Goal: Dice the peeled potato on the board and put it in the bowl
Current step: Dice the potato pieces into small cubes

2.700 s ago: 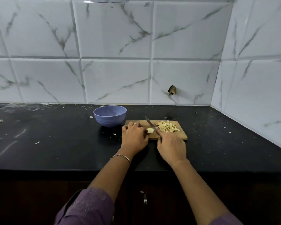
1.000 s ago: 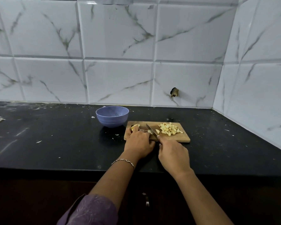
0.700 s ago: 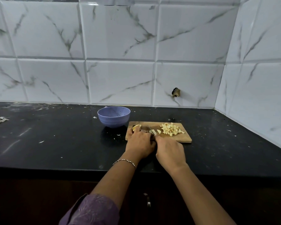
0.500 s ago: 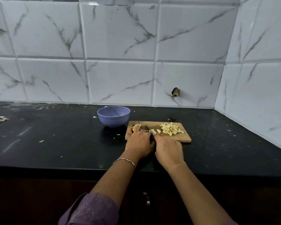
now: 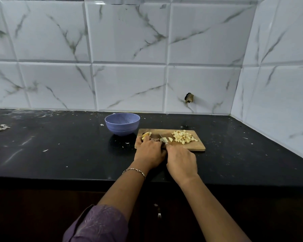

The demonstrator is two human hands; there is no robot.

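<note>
My left hand (image 5: 150, 152), fingers curled together, pins the potato (image 5: 146, 134) on the board (image 5: 194, 146), left end. My right hand (image 5: 181, 161) wraps the knife (image 5: 161, 136), blade beside my left fingers. Dice (image 5: 183, 137) lie heaped at right; the bowl (image 5: 122, 124) stands just left.

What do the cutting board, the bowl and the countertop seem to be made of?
The cutting board looks like wood: matte tan, brownish edge. The bowl is probably plastic, maybe ceramic: matte lavender, faint ribs. The countertop seems polished black stone: glossy reflections.

Single head-worn view, facing forward-down across counter (image 5: 59, 154) to tiled wall (image 5: 129, 49); board (image 5: 191, 146) near, centre.
</note>
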